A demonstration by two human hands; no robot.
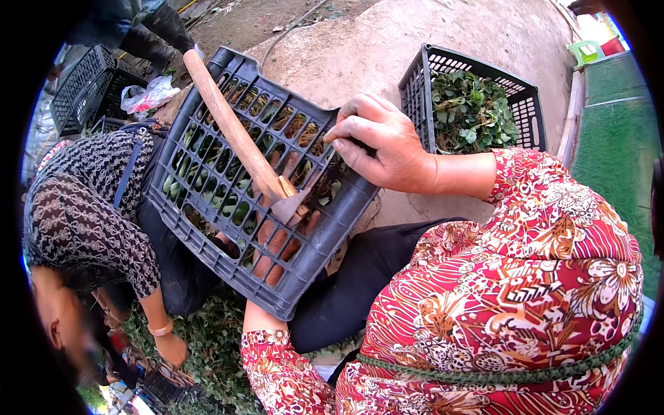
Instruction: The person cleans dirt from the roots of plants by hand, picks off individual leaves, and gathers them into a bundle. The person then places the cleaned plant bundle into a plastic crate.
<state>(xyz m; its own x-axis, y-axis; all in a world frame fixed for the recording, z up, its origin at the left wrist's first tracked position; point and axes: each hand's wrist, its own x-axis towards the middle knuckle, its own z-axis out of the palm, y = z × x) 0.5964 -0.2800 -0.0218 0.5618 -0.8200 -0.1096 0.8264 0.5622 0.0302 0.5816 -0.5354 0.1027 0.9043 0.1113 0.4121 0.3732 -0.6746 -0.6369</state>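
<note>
A black plastic crate point(325, 235) lies tilted across my lap, its slotted panel facing up, with green leaves and brown roots showing through the slots. My left hand point(277, 249) is beneath the panel, its spread fingers visible through the openings. On top of the panel rests a tool with a wooden handle point(232, 124) and a metal blade point(287, 209) at its near end. At the crate's right edge my right hand point(387, 142) is closed, thumb and fingers pinched together. What is between its fingertips, if anything, I cannot make out.
A second black crate point(415, 97) with leafy plants point(474, 111) stands at the back right. Another person point(90, 200) bends at the left, one hand point(171, 349) over a heap of plants point(221, 353). More black crates point(79, 90) and a plastic bag point(150, 95) lie at the far left.
</note>
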